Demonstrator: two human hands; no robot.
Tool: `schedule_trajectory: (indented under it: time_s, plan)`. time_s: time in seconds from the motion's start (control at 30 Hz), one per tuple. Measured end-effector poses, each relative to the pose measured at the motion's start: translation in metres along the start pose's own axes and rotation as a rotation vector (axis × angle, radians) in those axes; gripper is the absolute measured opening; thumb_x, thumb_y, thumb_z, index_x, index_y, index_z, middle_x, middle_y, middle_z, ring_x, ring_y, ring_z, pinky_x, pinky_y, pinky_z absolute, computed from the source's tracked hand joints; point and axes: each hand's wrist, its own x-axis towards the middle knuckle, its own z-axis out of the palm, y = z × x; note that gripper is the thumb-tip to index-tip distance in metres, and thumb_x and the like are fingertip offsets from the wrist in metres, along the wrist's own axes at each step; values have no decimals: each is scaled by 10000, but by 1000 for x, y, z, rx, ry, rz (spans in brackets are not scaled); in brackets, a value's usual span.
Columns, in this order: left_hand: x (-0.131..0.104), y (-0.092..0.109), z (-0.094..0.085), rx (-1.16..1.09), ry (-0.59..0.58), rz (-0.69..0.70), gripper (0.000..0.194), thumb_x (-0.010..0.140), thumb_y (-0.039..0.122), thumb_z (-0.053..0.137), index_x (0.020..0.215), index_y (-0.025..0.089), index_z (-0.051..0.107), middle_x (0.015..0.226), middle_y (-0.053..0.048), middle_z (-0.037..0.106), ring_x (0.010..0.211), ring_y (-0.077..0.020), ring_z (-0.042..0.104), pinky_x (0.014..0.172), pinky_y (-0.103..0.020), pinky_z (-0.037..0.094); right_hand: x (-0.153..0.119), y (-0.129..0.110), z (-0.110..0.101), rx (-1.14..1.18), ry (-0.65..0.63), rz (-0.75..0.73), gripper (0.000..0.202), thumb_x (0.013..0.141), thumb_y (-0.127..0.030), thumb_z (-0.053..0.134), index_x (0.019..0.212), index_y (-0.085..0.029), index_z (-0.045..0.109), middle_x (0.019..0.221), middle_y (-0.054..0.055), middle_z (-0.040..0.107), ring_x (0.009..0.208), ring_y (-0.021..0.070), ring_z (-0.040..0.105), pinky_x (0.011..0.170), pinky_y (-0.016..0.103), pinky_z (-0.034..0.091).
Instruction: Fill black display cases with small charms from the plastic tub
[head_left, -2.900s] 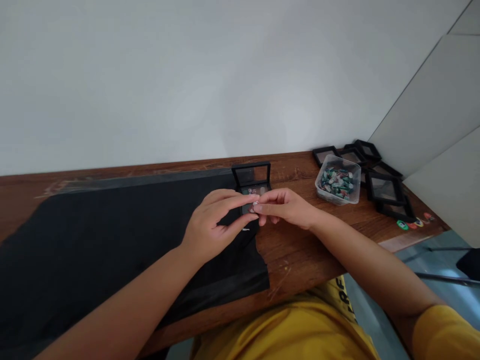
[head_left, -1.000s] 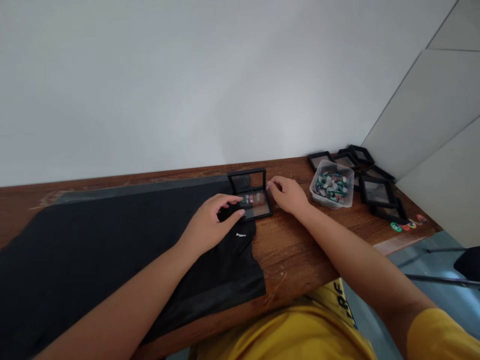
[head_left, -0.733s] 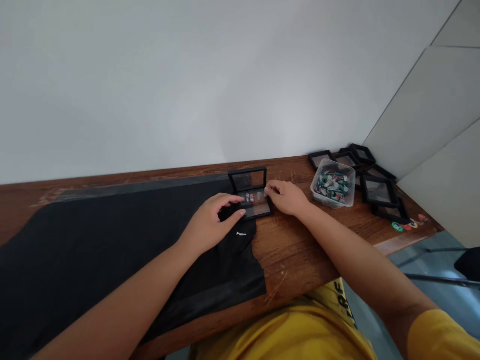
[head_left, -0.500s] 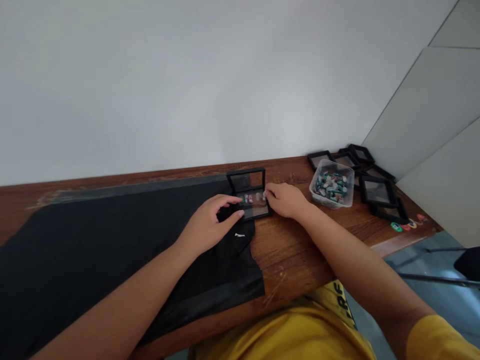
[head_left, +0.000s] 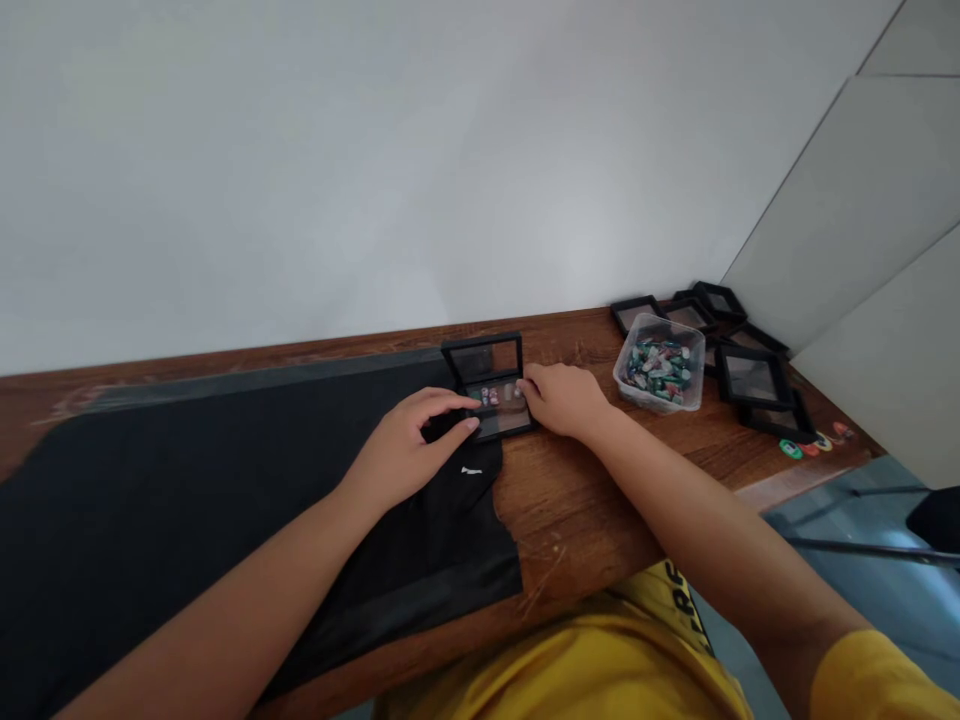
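A black display frame point(head_left: 501, 434) lies hinged open, its lid point(head_left: 481, 341) standing up at the back and several small coloured stones point(head_left: 491, 395) in a row on its clear film. My left hand point(head_left: 409, 440) holds the frame's left edge, thumb in front and fingers behind, curved with a gap between them. At the right edge, my right hand point(head_left: 566, 400) has its thumb and fingers pinched on a small pale stone point(head_left: 518, 391) above the film; the fingers partly hide it.
Right of my right hand stands a clear plastic tub point(head_left: 651, 402) of mixed polished stones. Several more black frames point(head_left: 754, 380) are piled behind and beside it. Round coloured stickers point(head_left: 790, 449) lie near the table's right end. A black sheet point(head_left: 225, 480) with a white scrap point(head_left: 471, 470) covers the left side.
The whole view has shifted slightly, so things appear a little further left. Both hands keep nearly the same places at the frame, with only small finger movement.
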Motion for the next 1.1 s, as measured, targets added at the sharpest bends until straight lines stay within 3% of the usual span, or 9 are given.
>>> schedule_trajectory:
  time_s: [0.4, 0.7, 1.1]
  plan:
    - [1, -4, 0, -8, 6, 16, 419, 887, 587, 611, 1056, 252, 796, 1117, -95, 741, 1037, -285, 690, 850, -406, 591, -4, -9, 1, -84, 37, -2, 360, 1086, -316, 371, 1224, -149, 657, 1135, 187, 776, 1039, 331, 765, 831, 413, 568]
    - [0, -6, 0, -1, -2, 0, 431, 879, 587, 615, 1085, 246, 779, 1128, -93, 739, 1009, -276, 690, 849, -406, 600, -3, -6, 2, -59, 42, 12, 359, 1084, -364, 396, 1234, -157, 647, 1137, 179, 775, 1056, 334, 756, 833, 413, 562]
    - [0, -3, 0, -9, -10, -29, 453, 878, 613, 603, 1097, 253, 769, 1123, -94, 739, 997, -281, 691, 790, -391, 593, 1, 0, 0, 266, 91, 104, 268, 1018, -450, 582, 1105, -228, 702, 1078, 66, 788, 994, 247, 722, 804, 325, 492]
